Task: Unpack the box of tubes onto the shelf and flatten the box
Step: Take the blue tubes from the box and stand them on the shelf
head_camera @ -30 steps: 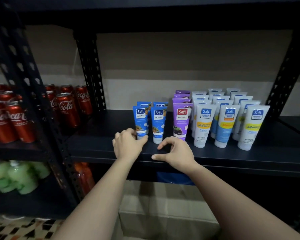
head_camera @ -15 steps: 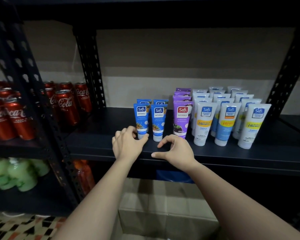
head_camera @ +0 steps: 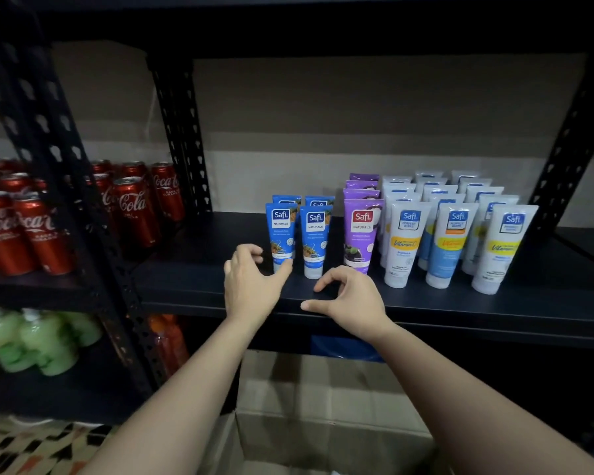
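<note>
The shelf [head_camera: 426, 303] is a dark board crossing the middle of the frame. The tubes stand on it cap-down, in rows running front to back.

Blue tubes [head_camera: 297, 234]: four, in two columns of two, just left of frame centre. Purple tubes [head_camera: 361, 231]: one column of four, immediately right of the blue ones. White tubes [head_camera: 453, 234]: three columns further right, reaching toward the right upright of the rack.

Left hand [head_camera: 249, 286]: at the front edge of the shelf, below and left of the blue tubes. Its fingers [head_camera: 251, 250] are curled loosely and spread, holding nothing. The thumb tip lies against the base of the front-left blue tube; the other fingers are just left of that tube, and contact cannot be confirmed.

Right hand [head_camera: 352, 301]: at the front edge of the shelf, below the gap between the blue and purple columns. The index finger arches upward and curls over, with the thumb extended left along the shelf edge. The hand is open and holds nothing. The index fingertip sits just in front of the front-right blue tube's cap, near but apart.

The box [head_camera: 323, 416] is brown cardboard, in the lower centre of the frame, below the shelf and between the forearms. Its contents are not visible.

Red cans [head_camera: 131, 210] stand on the adjoining shelf at left. Green bottles [head_camera: 31, 341] stand on the level below them.
</note>
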